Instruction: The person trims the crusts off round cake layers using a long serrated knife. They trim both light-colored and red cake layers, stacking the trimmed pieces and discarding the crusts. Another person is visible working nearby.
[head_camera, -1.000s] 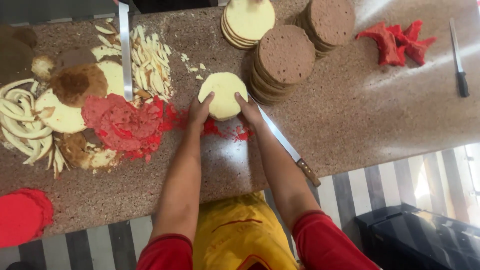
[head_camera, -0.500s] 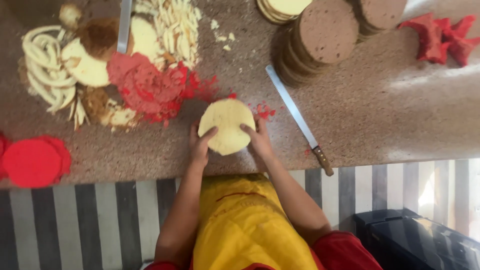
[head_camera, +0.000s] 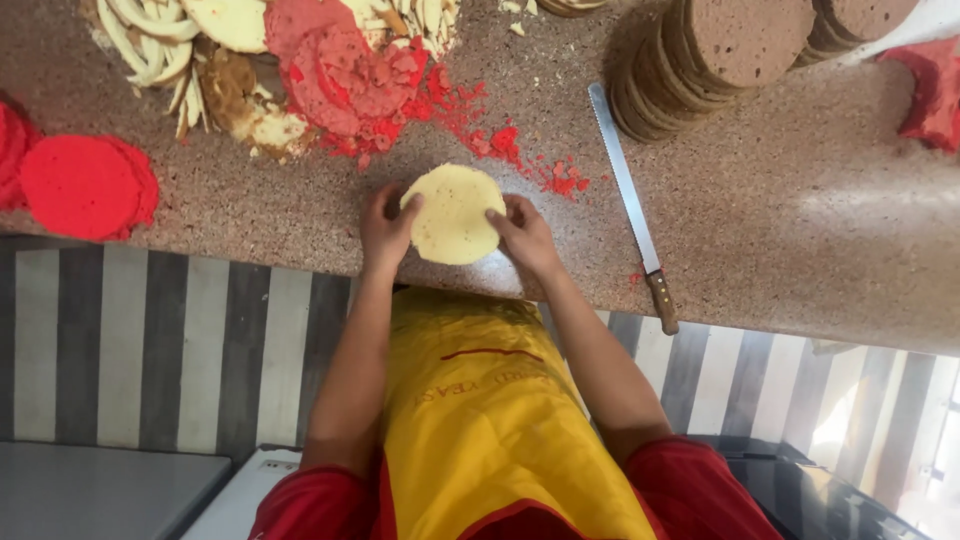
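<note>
Pale round cake layer (head_camera: 455, 213): lying flat near the counter's (head_camera: 800, 220) front edge, being gripped from both sides. Left hand (head_camera: 385, 228) pinching its left rim, fingers curled over; right hand (head_camera: 523, 232) pressing its right rim likewise. Long serrated knife (head_camera: 630, 200) lying just right (wooden handle toward the edge). Red crumbs (head_camera: 520, 150) behind. Brown layer stack (head_camera: 720, 50) well apart; red discs (head_camera: 85, 185) sitting far left.

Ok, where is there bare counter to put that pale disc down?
Bare counter lies right of the knife, below the brown stacks. A smaller patch sits between the red discs and the left hand. The top left is crowded with scraps.
</note>
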